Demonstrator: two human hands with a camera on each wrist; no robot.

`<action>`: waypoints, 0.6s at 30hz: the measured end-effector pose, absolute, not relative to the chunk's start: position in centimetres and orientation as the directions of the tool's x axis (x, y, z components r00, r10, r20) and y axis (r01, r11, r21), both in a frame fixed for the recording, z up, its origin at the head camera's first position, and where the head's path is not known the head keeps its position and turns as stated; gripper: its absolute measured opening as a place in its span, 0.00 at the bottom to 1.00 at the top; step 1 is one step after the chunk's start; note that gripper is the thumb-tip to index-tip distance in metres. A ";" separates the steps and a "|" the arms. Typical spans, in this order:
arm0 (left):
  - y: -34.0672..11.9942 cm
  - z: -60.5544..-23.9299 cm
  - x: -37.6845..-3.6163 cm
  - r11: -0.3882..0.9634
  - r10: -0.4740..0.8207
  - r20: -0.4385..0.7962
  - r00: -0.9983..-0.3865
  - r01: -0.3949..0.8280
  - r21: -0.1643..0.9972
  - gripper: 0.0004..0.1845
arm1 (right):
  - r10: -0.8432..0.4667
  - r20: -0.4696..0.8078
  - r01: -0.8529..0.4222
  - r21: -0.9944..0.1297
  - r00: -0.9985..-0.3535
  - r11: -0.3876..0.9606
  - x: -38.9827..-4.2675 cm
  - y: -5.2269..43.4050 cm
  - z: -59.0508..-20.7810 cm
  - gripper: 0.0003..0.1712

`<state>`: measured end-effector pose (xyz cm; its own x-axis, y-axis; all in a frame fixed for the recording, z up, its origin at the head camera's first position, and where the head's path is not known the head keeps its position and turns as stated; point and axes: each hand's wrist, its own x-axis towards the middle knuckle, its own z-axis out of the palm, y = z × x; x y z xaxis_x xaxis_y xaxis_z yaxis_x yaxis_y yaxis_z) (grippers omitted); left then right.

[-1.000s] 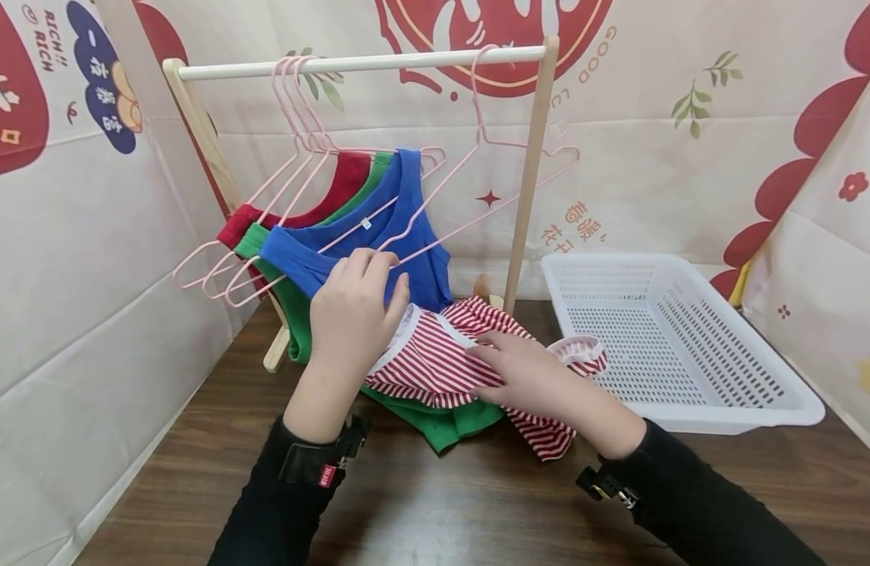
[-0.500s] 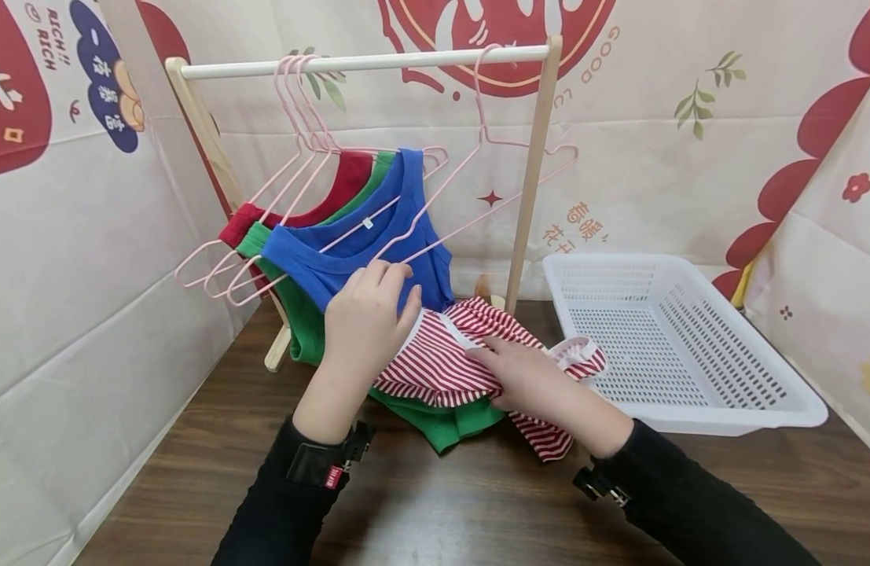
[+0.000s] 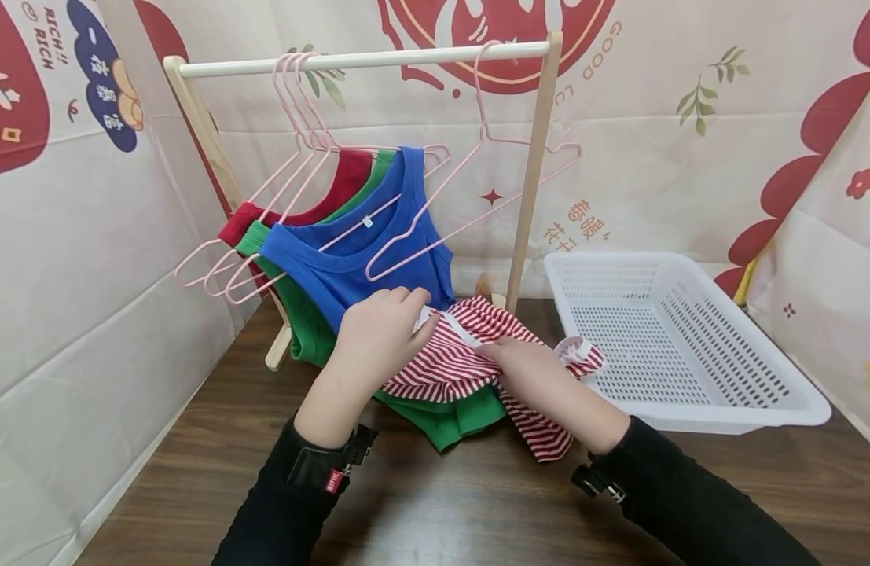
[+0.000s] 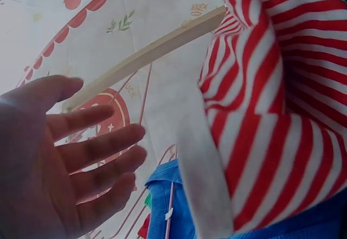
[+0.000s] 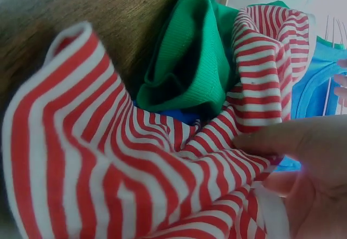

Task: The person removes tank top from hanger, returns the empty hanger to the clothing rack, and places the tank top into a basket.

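A red-and-white striped top (image 3: 442,365) lies crumpled on the table below a small wooden rack (image 3: 364,59). My left hand (image 3: 378,338) hovers at the top's white neck trim (image 3: 423,318). In the left wrist view that hand (image 4: 65,157) has straight fingers, and the striped top (image 4: 260,114) lies just beside them. My right hand (image 3: 526,369) pinches a fold of the striped top (image 5: 108,168) between thumb (image 5: 282,139) and fingers. An empty pink hanger (image 3: 477,189) hangs free on the rail above.
Red (image 3: 335,189), green (image 3: 300,322) and blue (image 3: 364,259) tops hang on pink hangers at the rack's left. The green hem (image 5: 184,60) lies under the striped top. An empty white basket (image 3: 689,409) stands to the right. Printed fabric walls enclose the dark wooden table (image 3: 442,503).
My left hand has come down and to the right, away from the empty hanger's lower end to the striped top's white trim. The right hand has shifted slightly, still gripping the fabric.
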<state>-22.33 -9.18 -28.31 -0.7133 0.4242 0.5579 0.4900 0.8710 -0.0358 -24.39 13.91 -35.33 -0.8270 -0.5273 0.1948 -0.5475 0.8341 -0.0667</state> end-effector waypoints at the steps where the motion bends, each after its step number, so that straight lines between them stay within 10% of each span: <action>1: -9.2 -28.3 -22.3 0.871 0.430 0.531 -0.730 0.490 -0.033 0.15 | -0.520 0.199 -0.542 -0.076 -0.831 0.837 -24.4 13.9 -35.3 0.24; 18: -9.3 -28.7 -22.5 0.876 0.467 0.295 -0.833 0.482 -0.027 0.23 | -0.384 0.380 -0.507 -0.309 -0.841 0.804 -25.7 15.6 -34.5 0.22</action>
